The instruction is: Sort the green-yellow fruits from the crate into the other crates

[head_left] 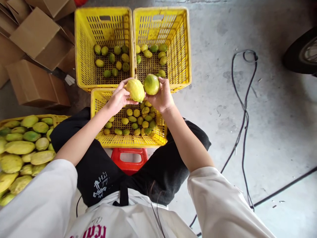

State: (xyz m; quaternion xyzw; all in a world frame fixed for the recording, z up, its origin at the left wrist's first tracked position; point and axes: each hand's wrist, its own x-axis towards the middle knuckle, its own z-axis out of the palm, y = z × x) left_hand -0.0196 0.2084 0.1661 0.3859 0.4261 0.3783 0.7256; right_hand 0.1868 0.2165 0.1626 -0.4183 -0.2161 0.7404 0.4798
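Observation:
My left hand (118,98) is closed round a yellow citrus fruit (135,90). My right hand (161,96) grips a greener fruit (151,84) beside it. Both fruits are held side by side, touching or nearly so, above the near yellow crate (99,99), which holds several small green and yellow fruits. Two more yellow crates stand beyond it: the far left crate (81,43) and the far right crate (184,43), each with several fruits on its bottom.
At the left, a crate (59,117) is heaped with large yellow-green fruits. Cardboard boxes (37,36) lie at the upper left. A red stool (128,160) shows between my knees. A black cable (244,115) runs over the concrete floor at the right, near a wheel (300,53).

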